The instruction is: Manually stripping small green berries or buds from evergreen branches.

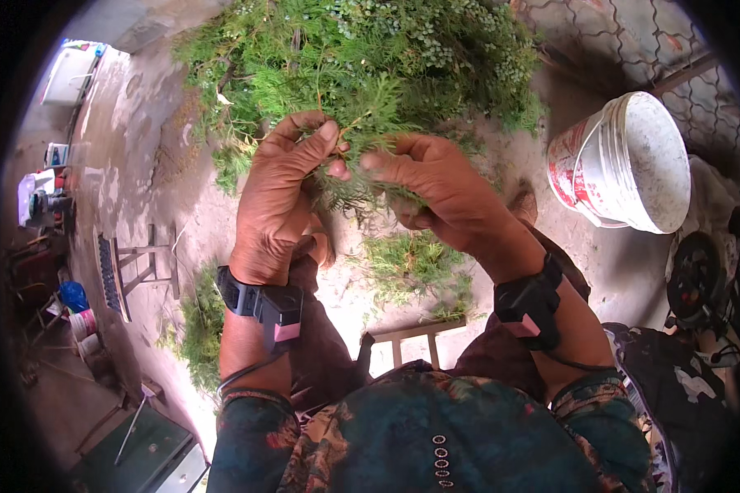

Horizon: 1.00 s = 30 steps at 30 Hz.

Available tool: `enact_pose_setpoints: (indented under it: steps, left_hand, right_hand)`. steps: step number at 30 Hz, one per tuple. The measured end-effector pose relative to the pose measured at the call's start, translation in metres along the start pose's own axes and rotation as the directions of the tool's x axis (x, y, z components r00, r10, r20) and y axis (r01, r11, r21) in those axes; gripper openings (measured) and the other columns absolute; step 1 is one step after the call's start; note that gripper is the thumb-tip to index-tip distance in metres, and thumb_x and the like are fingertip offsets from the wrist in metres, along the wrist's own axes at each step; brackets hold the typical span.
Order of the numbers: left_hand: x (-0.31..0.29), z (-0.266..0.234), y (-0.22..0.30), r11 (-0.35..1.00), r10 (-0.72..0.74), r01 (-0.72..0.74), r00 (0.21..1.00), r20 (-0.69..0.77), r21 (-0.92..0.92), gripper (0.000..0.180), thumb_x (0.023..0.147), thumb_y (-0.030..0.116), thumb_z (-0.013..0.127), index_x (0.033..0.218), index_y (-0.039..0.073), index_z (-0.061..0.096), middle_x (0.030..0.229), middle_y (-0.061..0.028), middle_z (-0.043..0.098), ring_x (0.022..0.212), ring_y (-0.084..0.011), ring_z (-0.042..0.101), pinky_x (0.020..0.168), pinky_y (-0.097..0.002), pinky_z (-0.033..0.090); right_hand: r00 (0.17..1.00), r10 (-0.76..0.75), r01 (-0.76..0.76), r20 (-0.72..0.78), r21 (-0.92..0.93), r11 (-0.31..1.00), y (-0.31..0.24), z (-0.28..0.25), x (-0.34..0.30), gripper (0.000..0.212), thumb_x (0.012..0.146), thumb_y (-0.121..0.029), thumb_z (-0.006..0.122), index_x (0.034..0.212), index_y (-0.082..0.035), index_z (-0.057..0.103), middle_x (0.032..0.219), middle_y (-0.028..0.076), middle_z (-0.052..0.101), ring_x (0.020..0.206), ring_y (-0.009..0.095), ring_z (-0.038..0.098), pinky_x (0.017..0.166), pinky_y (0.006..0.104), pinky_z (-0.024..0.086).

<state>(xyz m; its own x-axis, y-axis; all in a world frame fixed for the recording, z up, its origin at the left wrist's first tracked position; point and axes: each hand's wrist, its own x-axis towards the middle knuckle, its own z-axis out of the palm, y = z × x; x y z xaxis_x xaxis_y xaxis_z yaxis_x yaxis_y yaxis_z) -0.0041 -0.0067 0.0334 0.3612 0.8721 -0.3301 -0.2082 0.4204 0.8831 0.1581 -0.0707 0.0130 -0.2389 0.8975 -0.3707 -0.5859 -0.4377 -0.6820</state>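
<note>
Both hands are raised together in front of me around a green conifer sprig (376, 111) with flat, feathery leaves. My left hand (284, 181) pinches its thin stem between thumb and forefinger. On the other side, my right hand (444, 185) closes its fingers on the leafy part of the same sprig. Just beyond the hands lies a big heap of cut conifer branches (436, 49), some bearing small pale-green cones or berries. Below the hands, between my feet, is a smaller pile of loose sprigs (415, 267) on the floor.
A white-and-red bucket (569, 168) lies tipped on the right, its mouth turned outward. More greenery (201, 329) rests left of my leg. A small wooden frame (415, 341) is between my legs, and a stool-like frame (140, 267) stands at left. A wheel (699, 279) is far right.
</note>
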Motion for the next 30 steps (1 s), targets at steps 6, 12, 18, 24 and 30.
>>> enact_pose_setpoints:
  steps: [6,12,18,24,30]
  left_hand:
    - [0.001,0.006,-0.004,0.999,-0.003,0.005,0.999,-0.033,0.046,0.021,0.084,0.008,0.063,0.103,0.005,0.055,0.082,-0.0021,0.059,0.067,-0.0091,0.052,0.060,-0.0207,0.043]
    - [0.024,-0.053,0.003,0.980,0.123,-0.144,0.981,-0.153,-0.136,0.016,0.085,0.008,0.061,0.098,0.003,0.054,0.083,-0.0076,0.061,0.070,-0.0157,0.059,0.069,-0.0292,0.052]
    - [0.025,-0.047,0.003,0.933,0.012,-0.075,0.984,-0.179,-0.352,0.011,0.086,0.005,0.057,0.097,0.005,0.055,0.092,-0.0077,0.063,0.087,-0.0203,0.062,0.079,-0.0339,0.052]
    - [0.011,-0.094,0.018,0.936,0.102,-0.174,0.966,-0.239,-0.306,0.009,0.085,0.001,0.056,0.093,0.006,0.056,0.091,-0.0068,0.063,0.087,-0.0205,0.062,0.080,-0.0335,0.052]
    - [-0.104,-0.232,0.040,0.979,0.123,-0.030,0.876,-0.466,0.203,0.021,0.085,0.002,0.056,0.106,-0.001,0.051,0.087,-0.0112,0.061,0.078,-0.0226,0.062,0.073,-0.0335,0.053]
  right_hand:
    - [0.987,-0.160,0.157,-0.010,-0.124,0.980,0.005,0.000,0.007,0.014,0.083,-0.012,0.061,0.092,-0.003,0.057,0.062,-0.004,0.047,0.044,0.002,0.037,0.038,0.0199,0.028]
    - [0.983,-0.169,0.153,0.071,0.187,0.970,-0.024,-0.004,-0.009,0.013,0.086,-0.013,0.052,0.097,-0.006,0.054,0.069,-0.002,0.048,0.047,0.002,0.036,0.041,0.0188,0.031]
    - [0.992,-0.124,0.126,-0.023,0.284,0.950,-0.017,-0.009,-0.007,0.012,0.083,-0.015,0.054,0.092,-0.008,0.052,0.073,0.002,0.051,0.047,0.005,0.036,0.038,0.0186,0.026]
    - [0.992,-0.122,0.106,0.035,0.296,0.949,-0.017,-0.027,-0.002,0.012,0.086,-0.019,0.055,0.086,-0.007,0.050,0.076,0.003,0.051,0.050,0.004,0.039,0.038,0.0186,0.028]
    - [0.992,-0.108,0.087,0.067,0.269,0.959,-0.028,-0.044,0.001,0.014,0.087,-0.017,0.055,0.089,-0.005,0.049,0.077,0.004,0.051,0.049,0.005,0.039,0.038,0.0190,0.029]
